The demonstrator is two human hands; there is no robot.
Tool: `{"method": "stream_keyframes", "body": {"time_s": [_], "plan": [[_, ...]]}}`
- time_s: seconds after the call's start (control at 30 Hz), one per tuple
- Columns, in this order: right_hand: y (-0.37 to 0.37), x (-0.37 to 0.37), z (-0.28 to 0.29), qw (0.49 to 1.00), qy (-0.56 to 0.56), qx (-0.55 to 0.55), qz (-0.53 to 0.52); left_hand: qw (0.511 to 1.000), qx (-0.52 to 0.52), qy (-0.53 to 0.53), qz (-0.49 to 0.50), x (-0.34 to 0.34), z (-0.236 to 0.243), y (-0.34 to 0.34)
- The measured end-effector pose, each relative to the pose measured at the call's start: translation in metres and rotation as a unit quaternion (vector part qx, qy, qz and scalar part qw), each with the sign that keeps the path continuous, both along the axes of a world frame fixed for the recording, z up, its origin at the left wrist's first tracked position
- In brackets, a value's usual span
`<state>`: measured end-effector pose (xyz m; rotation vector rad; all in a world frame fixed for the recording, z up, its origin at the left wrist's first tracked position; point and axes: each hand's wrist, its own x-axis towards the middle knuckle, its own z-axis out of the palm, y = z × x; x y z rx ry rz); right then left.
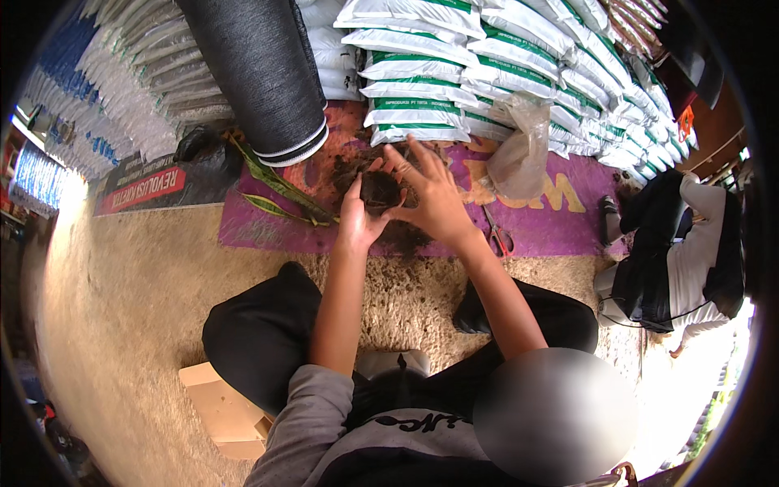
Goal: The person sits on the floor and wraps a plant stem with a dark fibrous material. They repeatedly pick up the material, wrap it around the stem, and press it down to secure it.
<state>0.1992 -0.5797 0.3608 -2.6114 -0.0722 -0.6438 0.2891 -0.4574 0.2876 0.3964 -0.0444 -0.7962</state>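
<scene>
A small dark round pot (380,190), apparently with soil in it, sits in my left hand (357,213), whose fingers curve round its left side. My right hand (438,195) is at the pot's right side with its fingers spread apart. Its thumb is by the pot's lower rim; whether it touches cannot be made out. Loose dark soil (406,237) lies scattered beneath and around both hands. Long green leaves with yellow edges (280,185) lie to the left of the pot. Red-handled scissors (499,237) rest to the right of my right forearm.
A purple printed banner (268,230) covers the ground. A big black roll (260,73) stands at the far left of my hands. White-and-green sacks (418,89) are stacked behind. A clear plastic bag (523,154) lies before them. Another person (682,252) is at right; a cardboard box (219,406) is at left.
</scene>
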Motion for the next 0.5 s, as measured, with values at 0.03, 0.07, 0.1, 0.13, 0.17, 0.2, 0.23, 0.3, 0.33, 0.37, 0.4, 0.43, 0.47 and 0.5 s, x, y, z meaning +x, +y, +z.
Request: {"method": "stream_keyframes", "body": {"time_s": [0.03,0.07,0.1,0.13,0.17,0.2,0.23,0.3,0.33,0.37,0.4,0.43,0.47,0.5], "plan": [[-0.003,0.002,-0.001,1.000,-0.007,0.019,-0.006,1.000,-0.003,0.001,0.005,0.000,0.000,0.000],[-0.003,0.001,-0.001,0.999,0.007,0.033,0.000,1.000,-0.020,0.002,-0.012,0.000,0.000,0.003],[-0.004,0.000,0.000,0.999,0.020,0.044,0.006,0.999,-0.039,0.004,-0.031,-0.002,0.003,0.004],[-0.004,-0.001,0.001,0.998,0.033,0.056,0.011,0.997,-0.058,0.005,-0.050,-0.003,0.005,0.004],[-0.004,0.001,-0.002,0.997,0.033,0.073,0.018,0.999,-0.020,0.037,-0.024,-0.007,0.008,0.001],[-0.003,0.002,-0.005,0.995,0.027,0.094,0.022,0.999,-0.013,0.043,-0.011,-0.009,0.010,0.001],[-0.002,0.003,-0.008,0.993,0.022,0.115,0.025,0.999,-0.006,0.048,0.003,-0.011,0.012,0.000],[-0.003,0.002,-0.020,0.992,0.023,0.123,0.013,1.000,-0.015,0.019,0.006,-0.013,0.010,-0.004],[-0.001,0.004,-0.030,0.993,0.027,0.114,0.004,0.999,-0.028,-0.017,0.002,-0.011,0.002,-0.005],[-0.002,0.005,-0.039,0.994,0.031,0.104,-0.005,0.998,-0.041,-0.052,-0.003,-0.010,-0.005,-0.005],[-0.002,0.005,-0.041,0.994,0.037,0.104,-0.002,0.998,-0.023,-0.050,0.008,-0.011,-0.006,-0.005],[-0.002,0.004,-0.042,0.994,0.044,0.105,0.002,0.999,-0.006,-0.047,0.018,-0.013,-0.008,-0.004],[-0.003,0.004,-0.043,0.993,0.051,0.105,0.006,0.999,0.012,-0.044,0.029,-0.013,-0.009,-0.004],[-0.003,0.002,-0.043,0.992,0.052,0.113,0.017,0.999,0.014,-0.033,0.033,-0.015,-0.005,-0.004]]}}
